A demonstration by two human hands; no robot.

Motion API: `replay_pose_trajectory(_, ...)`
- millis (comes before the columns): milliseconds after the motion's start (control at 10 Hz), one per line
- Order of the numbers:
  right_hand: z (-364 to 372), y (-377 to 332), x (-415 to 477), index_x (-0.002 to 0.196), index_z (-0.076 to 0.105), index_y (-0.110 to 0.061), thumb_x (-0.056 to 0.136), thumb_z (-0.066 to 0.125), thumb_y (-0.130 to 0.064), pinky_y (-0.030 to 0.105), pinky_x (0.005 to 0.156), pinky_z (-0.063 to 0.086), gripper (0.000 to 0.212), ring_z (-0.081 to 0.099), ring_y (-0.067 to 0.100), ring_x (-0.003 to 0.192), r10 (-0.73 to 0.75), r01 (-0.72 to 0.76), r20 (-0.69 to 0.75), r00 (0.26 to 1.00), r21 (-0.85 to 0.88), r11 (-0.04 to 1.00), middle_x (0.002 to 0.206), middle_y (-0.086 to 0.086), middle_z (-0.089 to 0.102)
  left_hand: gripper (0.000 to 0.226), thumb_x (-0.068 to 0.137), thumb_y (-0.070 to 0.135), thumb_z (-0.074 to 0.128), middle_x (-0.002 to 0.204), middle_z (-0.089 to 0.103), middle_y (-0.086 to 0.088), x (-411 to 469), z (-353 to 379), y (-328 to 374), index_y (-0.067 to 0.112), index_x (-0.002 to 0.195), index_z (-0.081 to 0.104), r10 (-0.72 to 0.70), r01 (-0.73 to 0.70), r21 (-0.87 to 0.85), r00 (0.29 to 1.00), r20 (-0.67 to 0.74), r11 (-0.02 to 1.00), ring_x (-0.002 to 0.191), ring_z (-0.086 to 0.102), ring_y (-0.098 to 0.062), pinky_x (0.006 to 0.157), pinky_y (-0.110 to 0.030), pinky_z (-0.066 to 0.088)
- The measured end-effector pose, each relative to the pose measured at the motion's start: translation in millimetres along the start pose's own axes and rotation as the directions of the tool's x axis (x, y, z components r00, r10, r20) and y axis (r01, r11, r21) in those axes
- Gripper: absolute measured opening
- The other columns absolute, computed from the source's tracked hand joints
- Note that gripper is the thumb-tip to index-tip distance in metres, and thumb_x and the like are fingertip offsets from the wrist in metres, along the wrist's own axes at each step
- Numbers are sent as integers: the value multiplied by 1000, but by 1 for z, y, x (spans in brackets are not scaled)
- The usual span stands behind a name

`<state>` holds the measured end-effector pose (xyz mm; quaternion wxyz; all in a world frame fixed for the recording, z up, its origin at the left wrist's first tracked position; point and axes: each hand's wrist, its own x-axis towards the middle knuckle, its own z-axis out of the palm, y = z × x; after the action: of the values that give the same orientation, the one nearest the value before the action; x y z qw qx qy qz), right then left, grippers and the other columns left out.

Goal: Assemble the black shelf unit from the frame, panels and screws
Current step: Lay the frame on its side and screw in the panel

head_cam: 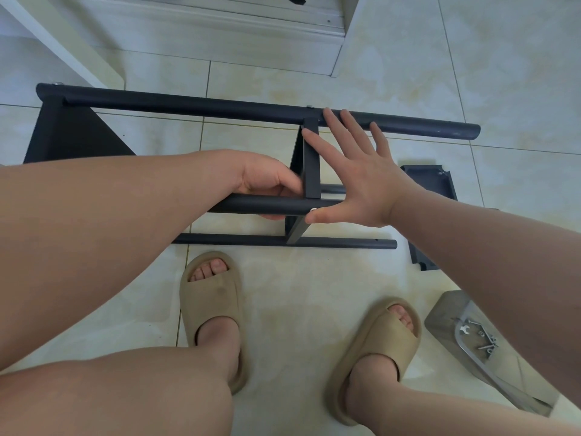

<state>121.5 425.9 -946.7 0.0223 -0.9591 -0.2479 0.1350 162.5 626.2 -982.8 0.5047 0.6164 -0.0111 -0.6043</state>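
The black shelf frame [195,107] lies on its side on the tiled floor, its round tubes running left to right. One black panel [72,133] is fixed at its left end, and a second panel [309,158] stands upright across the middle. My left hand [267,184] grips the near upper tube [251,205] just left of that middle panel. My right hand [358,171] is spread flat against the panel's right side, fingers straight, with the thumb at a silver screw head [313,209] on the tube.
A loose black panel [430,184] lies on the floor at the right. A clear plastic bag [471,335] with screws and a small wrench sits at lower right. My feet in beige slippers stand just in front of the frame. White furniture edges [63,42] run along the top.
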Motion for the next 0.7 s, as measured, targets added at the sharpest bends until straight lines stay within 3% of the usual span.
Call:
replay_pose_trajectory(100, 0, 0, 1, 159, -9, -39, 64, 31, -99, 59, 122, -6, 120, -21, 24, 153, 1, -1, -2, 1000, 2, 1000, 167, 1, -21, 14, 96, 15, 53, 66, 64, 2, 1, -1, -1, 17, 86, 63, 3, -3, -4, 1000, 3, 1000, 57, 59, -9, 61, -25, 46)
replay_pose_trajectory(300, 1, 0, 1, 159, -10, -39, 64, 30, -100, 59, 122, -7, 119, -21, 24, 153, -3, 3, 1, 1000, -5, 1000, 167, 1, -21, 17, 97, 24, 52, 76, 69, 3, 3, -1, -1, 19, 92, 67, -75, 75, -10, 996, -46, 997, 70, 64, -9, 81, -32, 51)
replay_pose_trajectory(400, 0, 1, 1, 159, -10, -39, 64, 31, -100, 59, 122, -7, 119, -21, 24, 153, -5, 5, -2, 1000, -3, 1000, 167, 1, -21, 15, 98, 25, 54, 81, 68, 1, 4, -1, 0, 16, 101, 66, -113, 115, 21, 990, -83, 993, 75, 63, -11, 82, -33, 53)
replay_pose_trajectory(700, 0, 0, 0, 159, -10, -39, 64, 31, -99, 59, 122, -6, 120, -21, 24, 153, 3, -3, 5, 1000, -8, 1000, 167, 1, -22, 16, 98, 15, 52, 69, 66, 2, 3, -1, -1, 16, 89, 65, -40, 39, -19, 999, -27, 999, 63, 62, -9, 78, -29, 48)
